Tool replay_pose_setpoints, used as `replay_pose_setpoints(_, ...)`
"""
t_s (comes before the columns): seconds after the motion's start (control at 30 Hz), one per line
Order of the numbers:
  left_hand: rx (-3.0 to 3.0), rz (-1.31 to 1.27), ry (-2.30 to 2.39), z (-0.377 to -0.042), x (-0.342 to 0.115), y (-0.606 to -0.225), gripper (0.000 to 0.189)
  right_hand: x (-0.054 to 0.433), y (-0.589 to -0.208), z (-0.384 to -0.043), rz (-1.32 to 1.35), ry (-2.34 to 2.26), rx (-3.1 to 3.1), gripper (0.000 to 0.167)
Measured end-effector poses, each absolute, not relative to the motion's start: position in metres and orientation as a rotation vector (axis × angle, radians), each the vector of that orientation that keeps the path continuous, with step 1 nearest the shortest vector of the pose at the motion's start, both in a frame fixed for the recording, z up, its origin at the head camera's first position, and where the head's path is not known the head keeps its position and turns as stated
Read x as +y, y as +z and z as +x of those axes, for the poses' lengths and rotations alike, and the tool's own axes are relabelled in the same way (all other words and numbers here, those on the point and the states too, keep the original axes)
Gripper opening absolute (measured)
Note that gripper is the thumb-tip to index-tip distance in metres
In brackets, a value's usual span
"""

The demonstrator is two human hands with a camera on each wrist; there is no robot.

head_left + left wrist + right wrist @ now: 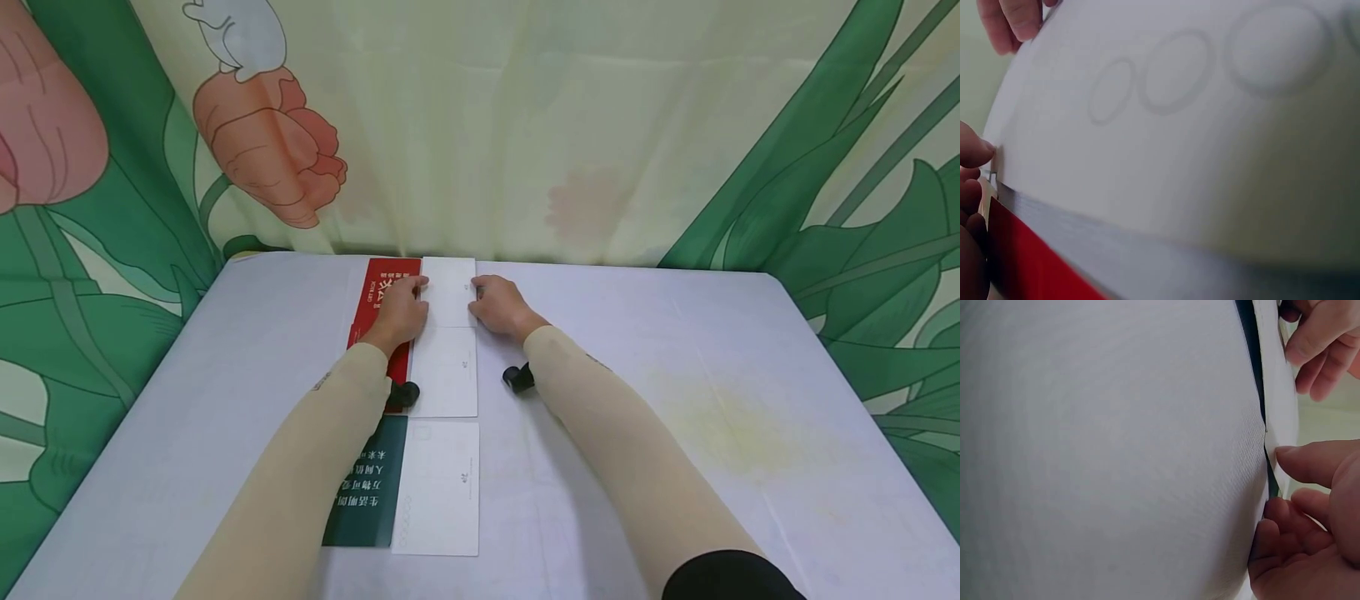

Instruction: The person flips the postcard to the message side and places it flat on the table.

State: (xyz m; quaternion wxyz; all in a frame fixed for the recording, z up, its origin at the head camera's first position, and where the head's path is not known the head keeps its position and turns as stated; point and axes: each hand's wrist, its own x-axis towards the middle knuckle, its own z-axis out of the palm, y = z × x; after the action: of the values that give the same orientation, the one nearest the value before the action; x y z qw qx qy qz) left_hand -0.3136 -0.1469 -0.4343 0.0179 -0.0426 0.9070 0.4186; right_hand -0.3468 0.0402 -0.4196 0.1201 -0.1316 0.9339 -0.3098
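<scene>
At the far end of a column of white postcards, both hands hold a blank-faced postcard (448, 296) by its opposite sides. My left hand (401, 315) pinches its left edge, over the red cards. On the right edge, the thumb of my right hand (501, 307) lies on top while the other fingers curl beside it, as the right wrist view shows. A second postcard (444, 375) lies just below the held one, and a third postcard (437, 487) lies nearest me. Printed circles cross a white postcard (1210, 144) in the left wrist view.
Left of the white column lie red cards (382, 275) with light lettering, partly hidden by the left hand and sleeve. A dark green card (367, 500) with white characters is nearer. A white cloth (660, 375) covers the table; a printed curtain (480, 125) hangs behind.
</scene>
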Motion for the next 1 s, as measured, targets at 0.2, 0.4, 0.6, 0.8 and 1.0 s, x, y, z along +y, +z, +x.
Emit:
replay_pose_setpoints(0.2,2.776,-0.151,1.294,-0.314,-0.149,-0.433,0.059,0.039,-0.418,-0.344,-0.382,-0.856,2.712,0.054)
replay_pose_setpoints(0.4,2.750,-0.174,1.284,-0.314,-0.149,-0.432,0.058,0.037,-0.418,-0.342,-0.390,-0.824,2.723,0.054)
replay_pose_setpoints(0.6,2.750,-0.173,1.294,-0.311,-0.150,-0.427,0.059,0.035,-0.416,-0.341,-0.416,-0.815,2.730,0.054)
replay_pose_setpoints(0.8,2.862,-0.080,1.255,-0.308,-0.151,-0.417,0.060,0.037,-0.412,-0.339,-0.478,-0.815,2.750,0.050)
replay_pose_setpoints(1.0,2.950,0.145,1.187,-0.296,-0.153,-0.385,0.054,0.044,-0.406,-0.330,-0.498,-0.844,2.738,0.052)
